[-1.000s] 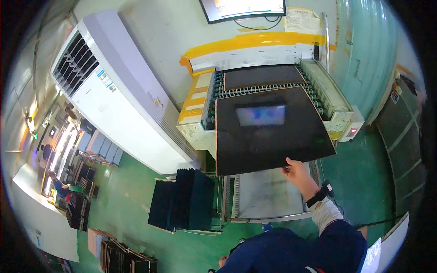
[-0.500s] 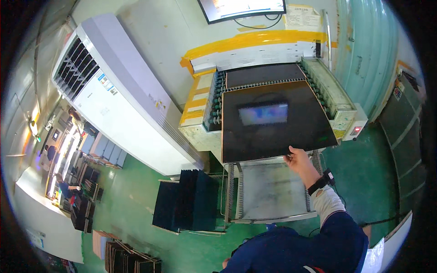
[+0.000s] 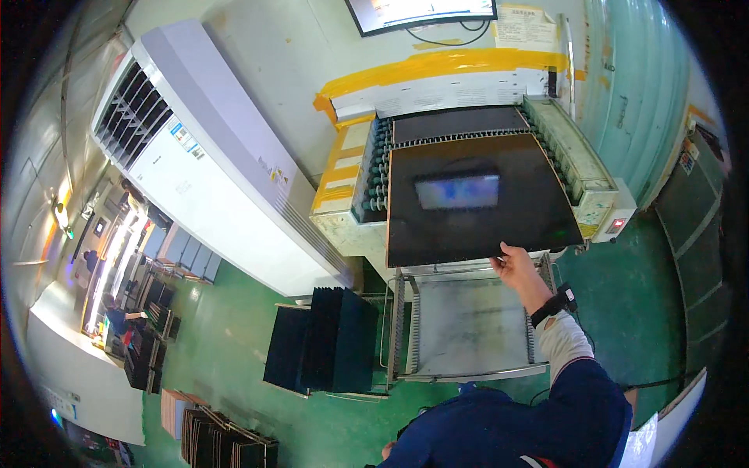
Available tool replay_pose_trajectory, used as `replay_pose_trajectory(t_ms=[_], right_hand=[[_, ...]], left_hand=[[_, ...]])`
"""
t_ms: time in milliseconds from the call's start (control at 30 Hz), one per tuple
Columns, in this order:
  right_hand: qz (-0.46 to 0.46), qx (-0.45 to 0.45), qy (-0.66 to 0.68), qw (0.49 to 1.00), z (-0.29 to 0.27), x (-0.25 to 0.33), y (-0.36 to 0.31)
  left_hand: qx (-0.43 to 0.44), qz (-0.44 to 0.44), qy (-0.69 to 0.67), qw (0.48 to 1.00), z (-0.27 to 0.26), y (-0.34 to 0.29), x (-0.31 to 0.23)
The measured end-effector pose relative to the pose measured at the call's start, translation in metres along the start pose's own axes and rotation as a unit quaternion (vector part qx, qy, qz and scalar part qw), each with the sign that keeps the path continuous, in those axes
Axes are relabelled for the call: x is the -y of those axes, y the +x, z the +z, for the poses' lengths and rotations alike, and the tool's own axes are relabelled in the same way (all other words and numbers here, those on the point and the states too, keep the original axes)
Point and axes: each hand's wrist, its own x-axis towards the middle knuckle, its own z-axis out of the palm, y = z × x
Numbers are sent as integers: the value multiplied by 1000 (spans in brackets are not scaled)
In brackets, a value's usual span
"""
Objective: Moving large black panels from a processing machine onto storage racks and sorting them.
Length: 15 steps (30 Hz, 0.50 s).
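A large glossy black panel (image 3: 476, 222) lies on the roller bed of a conveyor machine, its near edge sticking out past the rollers toward me. My right hand (image 3: 516, 267) pinches that near edge, right of its middle, thumb on top and fingers beneath. A second dark panel (image 3: 460, 123) lies farther in on the rollers (image 3: 378, 183). At the lower edge only a scrap of my left hand (image 3: 387, 450) shows beside my dark blue sleeve, its fingers hidden. Below the held panel stands a metal slotted rack (image 3: 460, 327).
Left of the rack, several dark panels (image 3: 341, 339) stand upright in a carrier. A tall white air conditioner (image 3: 226, 179) leans into view at left. More panels (image 3: 226, 441) stand at lower left. A screen (image 3: 421, 12) hangs above the machine. People work far left.
The held panel has slid a little farther onto the rollers, away from me, and my right hand has moved with it. The view has shifted slightly.
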Motion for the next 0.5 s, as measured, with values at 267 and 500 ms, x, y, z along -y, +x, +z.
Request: replay_pose_trajectory(t_ms=[267,500], right_hand=[[24,6,-11,1000,1,6,11],[18,0,-1,1000,9,9,14]], left_hand=[[-2,-1,1,1000,-1,-4,0],[-2,-4,4,1000,-1,-11,1]])
